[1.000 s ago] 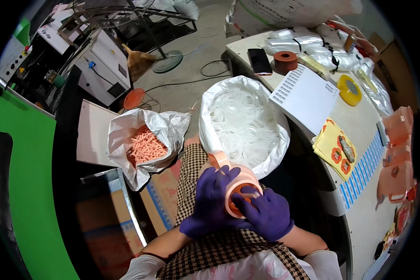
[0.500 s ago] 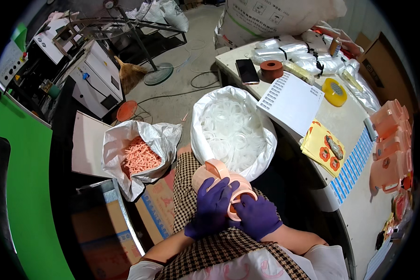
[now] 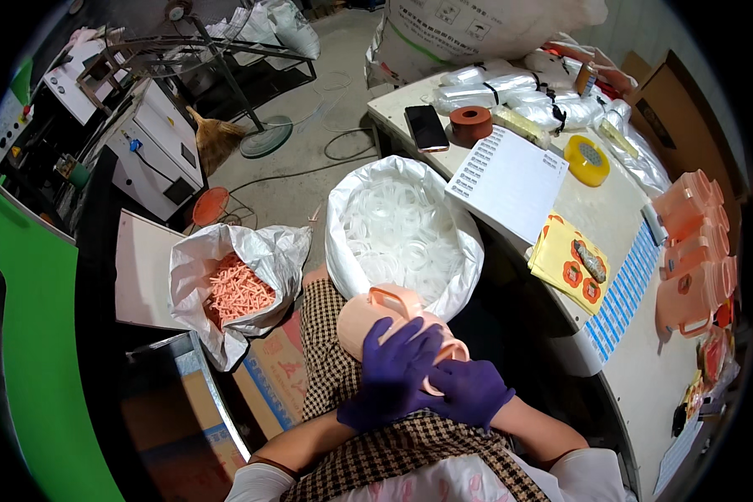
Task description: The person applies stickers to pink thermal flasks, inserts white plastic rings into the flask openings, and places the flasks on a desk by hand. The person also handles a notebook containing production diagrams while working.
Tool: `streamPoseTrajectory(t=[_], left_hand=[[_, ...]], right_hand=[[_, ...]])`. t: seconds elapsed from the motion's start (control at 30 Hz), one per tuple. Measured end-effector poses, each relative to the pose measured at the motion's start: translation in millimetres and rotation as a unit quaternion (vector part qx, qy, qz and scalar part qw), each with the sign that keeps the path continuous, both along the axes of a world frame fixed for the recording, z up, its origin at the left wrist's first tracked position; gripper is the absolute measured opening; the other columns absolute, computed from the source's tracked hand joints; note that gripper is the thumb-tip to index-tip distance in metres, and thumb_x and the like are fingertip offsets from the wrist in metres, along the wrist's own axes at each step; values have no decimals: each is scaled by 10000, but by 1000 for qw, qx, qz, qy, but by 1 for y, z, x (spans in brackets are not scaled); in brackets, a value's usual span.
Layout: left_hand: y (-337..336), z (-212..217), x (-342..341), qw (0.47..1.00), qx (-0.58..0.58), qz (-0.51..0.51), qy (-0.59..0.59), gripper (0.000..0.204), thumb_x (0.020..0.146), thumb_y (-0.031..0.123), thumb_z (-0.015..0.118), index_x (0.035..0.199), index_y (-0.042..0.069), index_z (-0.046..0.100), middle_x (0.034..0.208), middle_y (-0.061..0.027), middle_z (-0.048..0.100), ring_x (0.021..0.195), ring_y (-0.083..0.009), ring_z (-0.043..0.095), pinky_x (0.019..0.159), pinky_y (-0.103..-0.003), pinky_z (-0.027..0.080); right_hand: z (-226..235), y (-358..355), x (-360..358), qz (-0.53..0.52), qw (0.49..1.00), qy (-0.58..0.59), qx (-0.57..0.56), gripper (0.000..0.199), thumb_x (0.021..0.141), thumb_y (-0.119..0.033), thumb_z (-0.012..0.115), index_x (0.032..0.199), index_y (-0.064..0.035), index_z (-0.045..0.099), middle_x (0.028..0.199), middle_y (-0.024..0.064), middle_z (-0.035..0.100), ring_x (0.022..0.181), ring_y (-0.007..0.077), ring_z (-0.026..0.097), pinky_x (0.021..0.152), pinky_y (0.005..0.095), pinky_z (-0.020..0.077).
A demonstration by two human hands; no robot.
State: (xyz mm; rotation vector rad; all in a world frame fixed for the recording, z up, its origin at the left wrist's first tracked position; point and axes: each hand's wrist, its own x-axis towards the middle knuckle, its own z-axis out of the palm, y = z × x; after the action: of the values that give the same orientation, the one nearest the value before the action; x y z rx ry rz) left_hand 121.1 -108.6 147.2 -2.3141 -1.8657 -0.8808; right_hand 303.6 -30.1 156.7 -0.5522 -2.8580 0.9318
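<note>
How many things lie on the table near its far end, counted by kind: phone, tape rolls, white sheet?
Black phone: 1
Tape rolls: 2, one brown, one yellow
White printed sheet: 1
Total: 4

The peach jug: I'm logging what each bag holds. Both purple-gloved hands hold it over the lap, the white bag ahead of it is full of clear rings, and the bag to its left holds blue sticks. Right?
Not quite. In the head view the sticks in the left bag are salmon-pink, not blue. The rest stands: both gloved hands, left hand and right hand, hold the peach jug, and the white bag holds clear rings.
</note>
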Motion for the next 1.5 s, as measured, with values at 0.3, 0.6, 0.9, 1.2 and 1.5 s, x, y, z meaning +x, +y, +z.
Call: streamPoseTrajectory(t=[0.3,0.6,0.9,1.2,1.5], left_hand=[[-35,71,-167,898,230,302,-222,1186,686,114,862,1591,-5,103,1396,-151,530,1270,-277,542,1104,-400,406],[-110,99,-253,827,387,386,-134,1192,707,67,809,1612,32,34,1510,-160,409,1323,-282,491,1147,-426,355],[-124,-14,-155,904,102,279,-307,1309,680,224,919,1596,-1,11,1391,-139,529,1268,-278,546,1134,-418,373],[-77,-4,-133,968,55,217,-114,746,611,336,919,1225,60,596,1138,-149,601,1016,-364,592,899,-481,467],[-57,21,-101,984,-9,170,-43,769,602,310,885,1281,83,602,1254,-144,614,1226,-343,559,1136,-505,332]], right_hand=[[84,71,-125,169,891,421,11,374,857,-174,714,1230,-165,689,1336,100,629,813,220,702,688,332,584],[-101,188,-154,-160,954,-185,172,278,777,-319,806,945,-102,764,1158,123,610,1098,310,592,911,422,512],[-79,161,-123,-206,959,151,120,156,845,-159,764,888,-11,740,1134,143,627,1017,281,623,850,398,517],[5,11,-147,148,901,337,-229,333,819,-13,733,1144,-44,671,1026,143,690,886,341,696,761,369,567],[-15,-21,-163,42,961,270,-44,132,808,-131,695,933,-88,693,881,144,683,759,325,689,683,400,561]])
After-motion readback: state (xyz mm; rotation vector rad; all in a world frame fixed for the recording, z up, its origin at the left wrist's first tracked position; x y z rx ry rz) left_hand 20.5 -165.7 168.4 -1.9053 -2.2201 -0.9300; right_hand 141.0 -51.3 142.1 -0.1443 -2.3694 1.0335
